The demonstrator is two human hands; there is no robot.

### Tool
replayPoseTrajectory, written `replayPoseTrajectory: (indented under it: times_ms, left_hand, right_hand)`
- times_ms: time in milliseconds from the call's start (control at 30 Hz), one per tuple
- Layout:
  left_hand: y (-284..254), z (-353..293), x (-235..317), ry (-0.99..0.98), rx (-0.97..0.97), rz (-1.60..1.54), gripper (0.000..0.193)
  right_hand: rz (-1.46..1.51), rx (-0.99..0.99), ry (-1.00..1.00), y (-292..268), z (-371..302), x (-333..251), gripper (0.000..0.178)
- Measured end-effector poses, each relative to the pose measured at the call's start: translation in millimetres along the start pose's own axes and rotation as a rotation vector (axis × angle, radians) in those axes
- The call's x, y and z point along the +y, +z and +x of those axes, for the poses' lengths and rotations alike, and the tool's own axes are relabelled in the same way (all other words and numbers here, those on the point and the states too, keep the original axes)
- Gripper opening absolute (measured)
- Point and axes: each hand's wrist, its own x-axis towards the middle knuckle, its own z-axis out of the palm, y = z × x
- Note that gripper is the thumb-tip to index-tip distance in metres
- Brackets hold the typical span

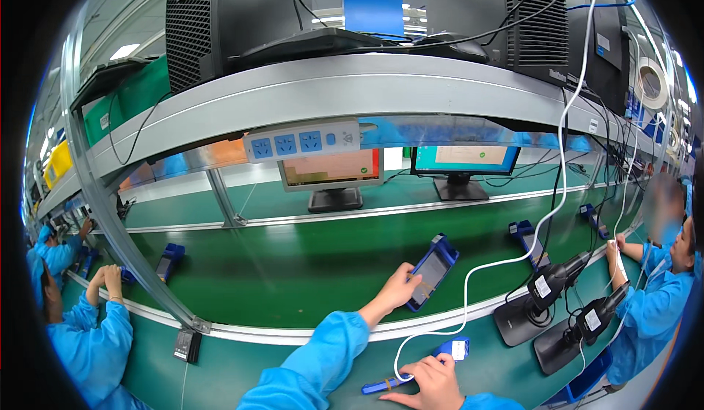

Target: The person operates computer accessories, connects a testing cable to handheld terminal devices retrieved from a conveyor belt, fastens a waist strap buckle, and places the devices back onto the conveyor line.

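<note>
My left hand (400,287) reaches over the green conveyor belt and grips a blue handheld terminal (433,272) by its lower side. The terminal is tilted, its grey screen up and an orange-brown band around it. On the near bench my right hand (435,383) has its fingers curled at the end of a white cable (469,287), with the thumb stretched out. Beneath and beside this hand lies a second blue handheld device (455,348) with a white label. Its middle is hidden by the hand.
Two black scanners on stands (541,293) (587,329) occupy the bench at right. More blue terminals (170,262) (529,244) lie on the belt (330,263). A metal shelf (367,91), a power strip (304,142) and two monitors (334,171) (466,162) stand ahead. Co-workers in blue sleeves flank me.
</note>
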Motion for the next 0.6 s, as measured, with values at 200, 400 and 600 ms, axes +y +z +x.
replayPoseTrajectory:
  times_ms: [200,400,600]
  left_hand:
    - [-62,-102,-4,0.023,0.054,-0.259,0.036]
    - [-75,-199,9,-0.034,0.171,-0.429,0.028]
    - [-62,-226,9,0.017,0.169,-0.405,0.032]
  right_hand:
    - [0.028,-0.029,-0.009,7,-5,19,0.044]
    - [0.008,-0.077,-0.014,-14,-5,49,0.043]
    - [-0.188,-0.001,0.071,-53,-7,102,0.050]
